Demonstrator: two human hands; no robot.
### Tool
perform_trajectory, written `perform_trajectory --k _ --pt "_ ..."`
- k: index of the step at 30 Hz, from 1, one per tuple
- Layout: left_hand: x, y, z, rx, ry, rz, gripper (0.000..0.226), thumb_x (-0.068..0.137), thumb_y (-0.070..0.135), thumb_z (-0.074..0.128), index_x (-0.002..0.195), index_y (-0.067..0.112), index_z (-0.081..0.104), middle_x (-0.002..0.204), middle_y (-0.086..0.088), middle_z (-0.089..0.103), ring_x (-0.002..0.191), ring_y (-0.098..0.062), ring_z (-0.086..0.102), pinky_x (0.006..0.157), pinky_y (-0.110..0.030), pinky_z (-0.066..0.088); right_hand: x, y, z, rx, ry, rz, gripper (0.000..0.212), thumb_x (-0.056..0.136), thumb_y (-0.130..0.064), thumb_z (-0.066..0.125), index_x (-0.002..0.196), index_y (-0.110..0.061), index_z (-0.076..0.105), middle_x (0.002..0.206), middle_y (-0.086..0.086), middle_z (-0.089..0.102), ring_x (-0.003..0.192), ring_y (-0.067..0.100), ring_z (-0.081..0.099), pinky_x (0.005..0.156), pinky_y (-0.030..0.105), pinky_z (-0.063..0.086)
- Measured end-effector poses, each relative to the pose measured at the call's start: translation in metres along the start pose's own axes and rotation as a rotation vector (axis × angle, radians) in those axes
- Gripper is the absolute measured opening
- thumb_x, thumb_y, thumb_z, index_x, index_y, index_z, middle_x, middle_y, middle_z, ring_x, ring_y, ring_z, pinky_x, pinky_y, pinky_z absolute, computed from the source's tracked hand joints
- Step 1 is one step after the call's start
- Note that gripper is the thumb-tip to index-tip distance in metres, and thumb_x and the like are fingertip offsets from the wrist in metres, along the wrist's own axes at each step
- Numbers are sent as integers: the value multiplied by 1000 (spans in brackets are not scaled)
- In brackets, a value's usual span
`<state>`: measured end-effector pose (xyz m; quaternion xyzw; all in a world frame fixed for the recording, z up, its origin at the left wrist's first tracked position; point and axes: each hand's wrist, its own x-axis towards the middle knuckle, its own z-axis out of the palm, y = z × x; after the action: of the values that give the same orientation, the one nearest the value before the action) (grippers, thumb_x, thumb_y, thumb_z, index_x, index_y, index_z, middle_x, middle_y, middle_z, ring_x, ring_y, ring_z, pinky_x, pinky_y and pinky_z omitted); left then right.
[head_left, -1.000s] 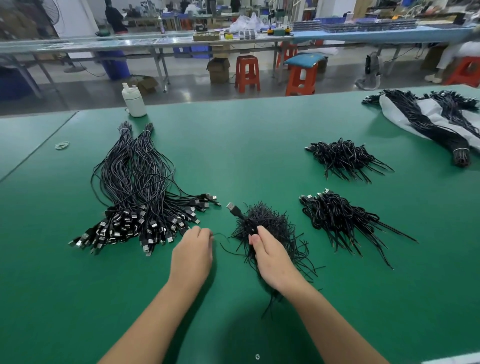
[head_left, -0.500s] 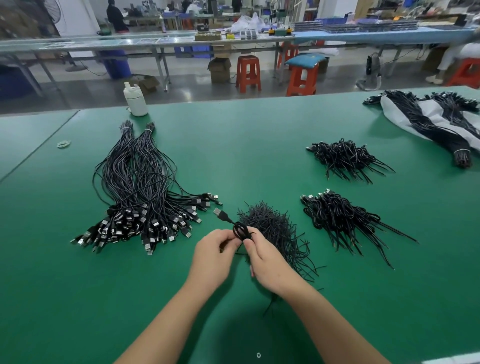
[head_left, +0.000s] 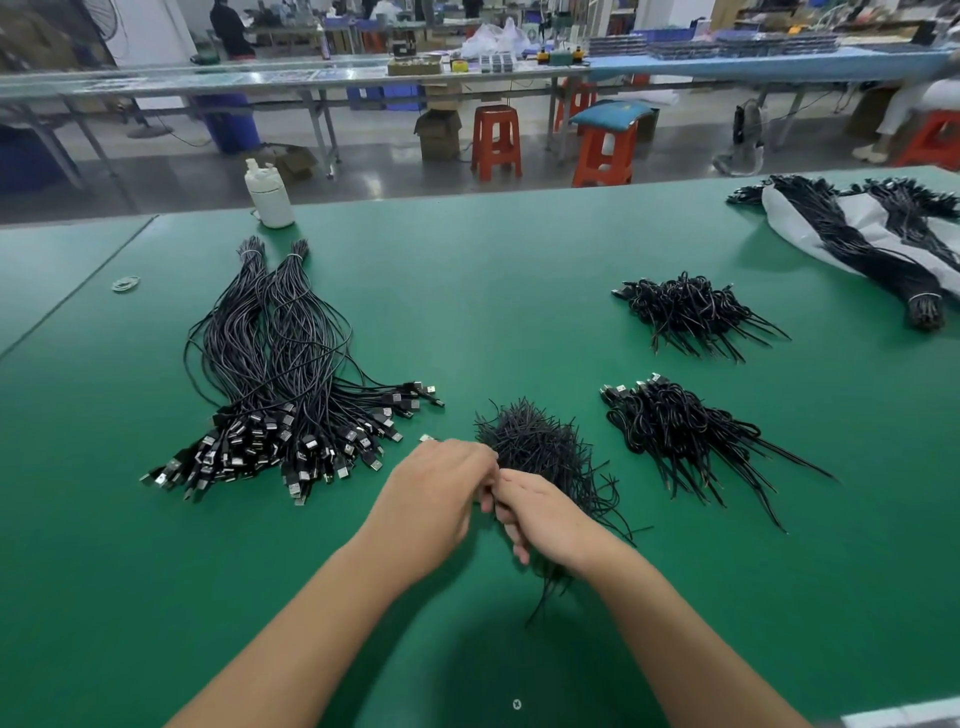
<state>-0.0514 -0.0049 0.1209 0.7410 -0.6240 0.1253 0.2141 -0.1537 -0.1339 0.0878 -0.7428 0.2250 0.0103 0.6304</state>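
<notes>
1. Hands meet in the head view, near the middle of the green table (head_left: 519, 291) — the left hand (head_left: 434, 501) and the right hand (head_left: 548, 519) touch at the fingertips.
2. The left hand's fingers are curled tight round a thin black cable (head_left: 427, 439). Only its silver plug end pokes out on the far side of the hand; the rest is hidden.
3. The right hand's fingers are curled too and press against the left hand. What they pinch is hidden, so I cannot tell.
4. Just past the hands, on the far side, lies a fuzzy heap of short black ties (head_left: 540, 447). The right hand lies over its near part.
5. To the left lies a big bundle of long cables (head_left: 280, 384), with the plugs toward the near side.
6. To the right sit two piles of wound-up cables — a near pile (head_left: 675, 431) and a far pile (head_left: 685, 312).
7. Far right, a white bag (head_left: 867, 215) has more black bundles on it. Far left stand a white bottle (head_left: 270, 195) and some rubber bands (head_left: 126, 283).
</notes>
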Motion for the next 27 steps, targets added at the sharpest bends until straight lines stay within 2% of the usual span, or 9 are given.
perform_trajectory --k 2,4,8,10,12,15,16,23,27 --pt "1 1 0 -154 5 -233 15 89 3 61 85 17 64 78 13 57 77 -20 56 74 -36 44 -3 -2 2 -32 20 -25 31 101 -26 37 75 -21 55 61 -6 40 46 15 40 49 33 36" --pt "2 1 2 -282 -23 -401 16 92 9 62 83 22 64 77 16 58 79 -16 55 75 -33 44 -6 -5 4 -150 56 -79 29 99 -27 38 74 -22 52 65 -5 42 51 10 40 53 32 35" --pt "6 -1 1 -426 -64 -611 25 91 12 64 76 32 63 75 14 67 72 0 59 70 -16 44 -13 -8 5 -638 73 -252 32 104 -42 36 80 -21 37 74 -5 47 71 18 49 68 40 38" --pt "7 -2 0 -446 -102 -649 27 90 14 65 72 34 62 70 16 65 66 6 56 62 -7 38 -14 -11 3 -833 89 -320 29 106 -41 31 85 -22 36 78 -5 46 77 26 54 68 40 37" --pt "7 -5 -1 -470 -128 -663 29 89 15 67 69 35 62 65 14 64 60 4 53 58 -9 37 -15 -12 3 -963 118 -374 26 107 -41 29 89 -23 36 80 -5 46 79 29 58 66 38 32" --pt "8 -8 -2 -519 -173 -697 26 89 14 69 70 32 66 69 6 69 65 -14 60 66 -28 50 -15 -11 2 -1157 152 -453 34 108 -42 22 97 -21 45 87 2 61 77 31 62 64 39 31" --pt "8 -8 -2 -522 -187 -704 24 89 14 69 71 31 67 70 5 70 67 -16 61 68 -29 50 -15 -10 3 -1203 154 -472 37 108 -42 20 99 -19 48 88 3 63 76 31 62 63 39 31" --pt "7 -7 0 -367 -141 -698 17 83 32 77 71 27 66 71 8 68 68 -6 59 64 -16 43 -9 -7 1 -1244 102 -456 40 108 -41 19 92 -19 47 81 7 65 71 34 61 63 40 31" --pt "7 -11 3 -367 -219 -714 37 93 47 61 78 18 77 77 -6 73 79 -25 66 76 -36 51 -7 -4 1 -1217 115 -448 36 108 -40 20 84 -20 38 78 8 65 69 34 60 63 40 31"
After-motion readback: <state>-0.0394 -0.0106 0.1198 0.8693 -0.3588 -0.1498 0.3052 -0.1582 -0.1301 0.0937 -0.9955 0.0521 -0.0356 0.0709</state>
